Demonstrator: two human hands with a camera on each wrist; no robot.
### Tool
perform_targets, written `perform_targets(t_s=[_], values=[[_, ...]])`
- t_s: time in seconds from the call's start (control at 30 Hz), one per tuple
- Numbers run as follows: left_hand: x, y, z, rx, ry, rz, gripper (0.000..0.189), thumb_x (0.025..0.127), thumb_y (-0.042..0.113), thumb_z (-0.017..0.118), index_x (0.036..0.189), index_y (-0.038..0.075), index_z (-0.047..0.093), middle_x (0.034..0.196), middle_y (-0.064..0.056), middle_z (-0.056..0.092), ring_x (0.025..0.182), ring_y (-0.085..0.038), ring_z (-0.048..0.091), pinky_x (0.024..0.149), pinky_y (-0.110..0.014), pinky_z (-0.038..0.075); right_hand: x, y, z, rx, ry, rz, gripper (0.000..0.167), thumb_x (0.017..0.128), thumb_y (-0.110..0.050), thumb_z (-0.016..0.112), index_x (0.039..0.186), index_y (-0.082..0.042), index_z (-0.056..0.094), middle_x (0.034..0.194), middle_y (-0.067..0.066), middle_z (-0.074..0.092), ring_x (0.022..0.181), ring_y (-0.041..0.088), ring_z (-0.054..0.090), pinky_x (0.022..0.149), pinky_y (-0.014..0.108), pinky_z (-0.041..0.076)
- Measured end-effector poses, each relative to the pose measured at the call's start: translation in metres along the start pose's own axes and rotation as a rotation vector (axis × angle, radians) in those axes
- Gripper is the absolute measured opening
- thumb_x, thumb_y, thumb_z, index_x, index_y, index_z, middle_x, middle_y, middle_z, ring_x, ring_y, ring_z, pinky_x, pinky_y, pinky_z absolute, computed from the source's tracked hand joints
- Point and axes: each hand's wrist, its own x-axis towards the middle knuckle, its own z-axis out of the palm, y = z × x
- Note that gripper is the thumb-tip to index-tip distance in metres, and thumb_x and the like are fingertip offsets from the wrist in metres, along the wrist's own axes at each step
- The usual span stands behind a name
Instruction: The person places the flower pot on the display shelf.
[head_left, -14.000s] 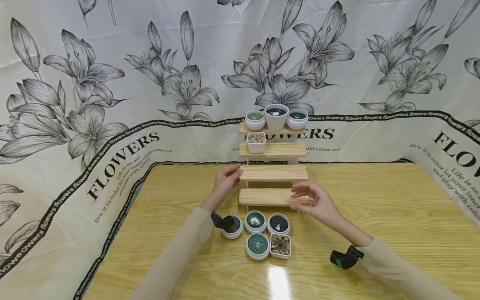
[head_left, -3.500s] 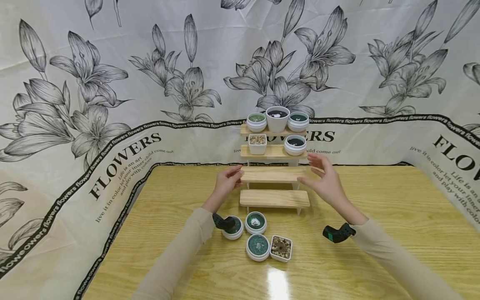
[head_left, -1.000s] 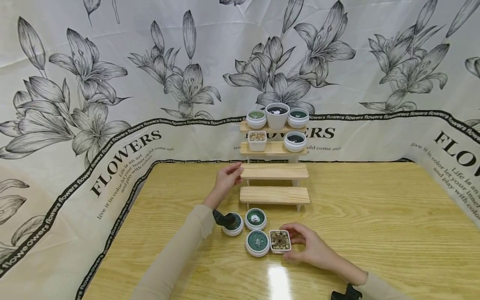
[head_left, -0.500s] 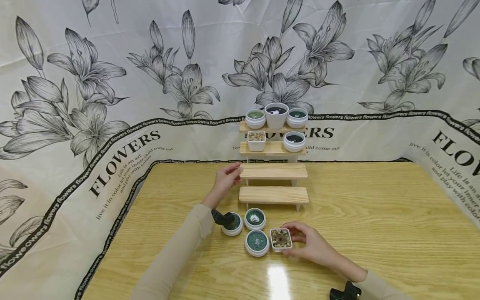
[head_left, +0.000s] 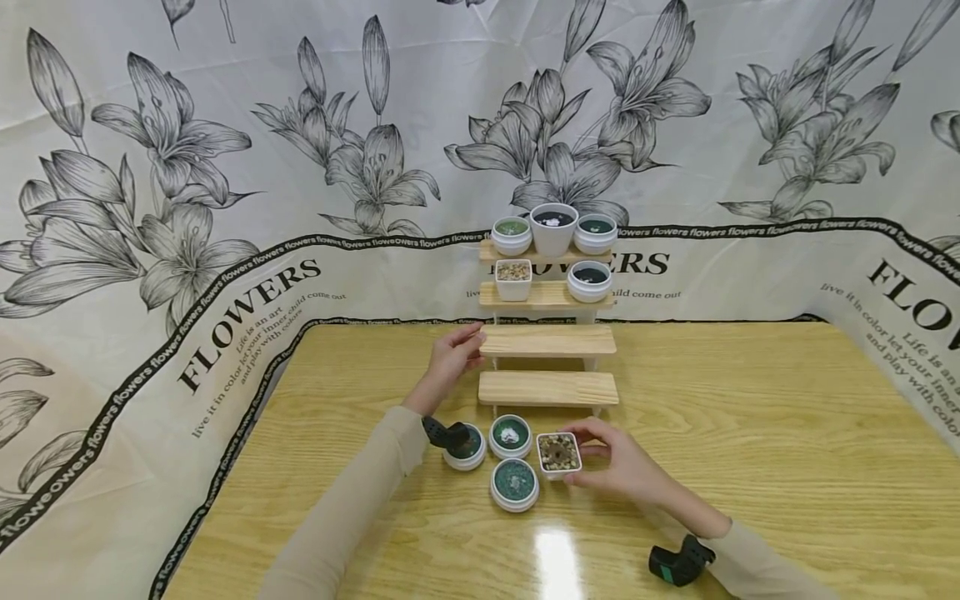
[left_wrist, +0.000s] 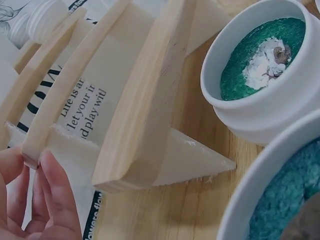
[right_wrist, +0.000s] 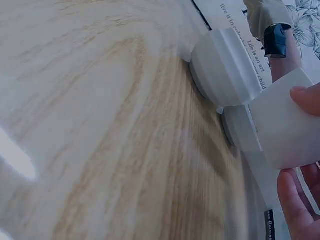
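My right hand (head_left: 618, 462) pinches a square white pot (head_left: 558, 454) with pebbles around a brown centre, thumb on one side and fingers on the other. In the right wrist view this pot (right_wrist: 285, 122) is lifted off the tabletop, its plain white wall facing the camera. My left hand (head_left: 450, 357) pinches the left end of a middle tier of the stepped wooden stand (head_left: 547, 390); the left wrist view shows thumb and fingers (left_wrist: 60, 192) on the board's tip. The stand's two lowest tiers are bare.
Three round white pots, one of them green with white bits (head_left: 510, 435), one teal (head_left: 514, 483) and one dark teal (head_left: 467, 448), stand before the stand. Three pots, including a tall one (head_left: 553, 232), fill the top tier. Below are a pebble pot (head_left: 513, 281) and a dark round pot (head_left: 590, 282).
Over these frames the dark round pot went from the table to the stand's second tier. Since then my right hand has gripped the square pebble pot and lifted it slightly toward the stand.
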Motion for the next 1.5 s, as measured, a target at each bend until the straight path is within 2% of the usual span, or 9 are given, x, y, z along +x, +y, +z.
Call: perform_targets(t_s=[0.17,0.4,0.67,0.97,1.13,1.33,1.5], values=[[0.0,0.001,-0.001,0.019,0.0,-0.002,0.036,0.093,0.013,0.064,0.129,0.008,0.062,0.103,-0.002,0.064,0.066,-0.006,0.057,0.066,-0.019,0.056,0.006,-0.005,-0.003,-0.008,0.028,-0.003,0.057,0.072,-0.01,0.083,0.122,0.004,0.057,0.116,0.02,0.057,0.097,0.01,0.059,0.088,0.019,0.054],[-0.001,0.006,-0.002,0.069,-0.015,0.01,0.035,0.093,0.012,0.064,0.127,0.008,0.063,0.097,-0.001,0.065,0.065,-0.006,0.058,0.068,-0.021,0.058,0.019,-0.016,-0.01,0.008,0.078,-0.025,0.056,0.075,-0.006,0.081,0.123,0.008,0.055,0.117,0.025,0.057,0.096,0.007,0.06,0.087,0.019,0.055],[0.0,0.01,-0.004,0.052,-0.05,-0.016,0.039,0.093,0.008,0.062,0.132,0.003,0.058,0.101,-0.001,0.063,0.063,-0.004,0.057,0.064,-0.015,0.056,0.039,-0.024,-0.016,0.041,0.121,-0.017,0.056,0.075,-0.001,0.08,0.124,0.009,0.054,0.115,0.026,0.057,0.094,0.012,0.061,0.086,0.02,0.055],[0.001,0.012,-0.006,0.071,-0.096,-0.05,0.041,0.095,0.009,0.059,0.136,0.004,0.054,0.115,-0.006,0.058,0.069,-0.005,0.057,0.069,-0.016,0.056,0.062,-0.032,-0.021,0.02,0.169,0.018,0.057,0.074,-0.002,0.081,0.126,0.004,0.056,0.114,0.022,0.059,0.098,0.019,0.058,0.091,0.019,0.053],[0.002,0.014,-0.007,0.072,-0.102,-0.058,0.043,0.095,0.008,0.059,0.137,0.003,0.052,0.108,-0.003,0.058,0.068,-0.004,0.057,0.067,-0.015,0.056,0.072,-0.039,-0.022,0.011,0.182,0.029,0.059,0.075,-0.003,0.08,0.127,0.005,0.055,0.117,0.023,0.059,0.1,0.018,0.06,0.092,0.02,0.053],[0.002,0.012,-0.008,0.064,-0.101,-0.039,0.042,0.095,0.005,0.059,0.136,0.002,0.053,0.09,0.002,0.057,0.067,-0.004,0.056,0.064,-0.014,0.055,0.086,-0.044,-0.024,0.066,0.158,0.04,0.061,0.075,0.003,0.078,0.131,0.007,0.051,0.122,0.029,0.056,0.107,0.038,0.062,0.092,0.026,0.054],[0.001,0.013,-0.008,0.074,-0.1,-0.015,0.041,0.094,0.004,0.059,0.135,0.0,0.054,0.085,0.003,0.058,0.065,-0.004,0.055,0.063,-0.014,0.056,0.098,-0.047,-0.024,0.047,0.165,0.043,0.061,0.076,0.002,0.077,0.131,0.007,0.052,0.12,0.029,0.058,0.105,0.039,0.062,0.092,0.029,0.055]])
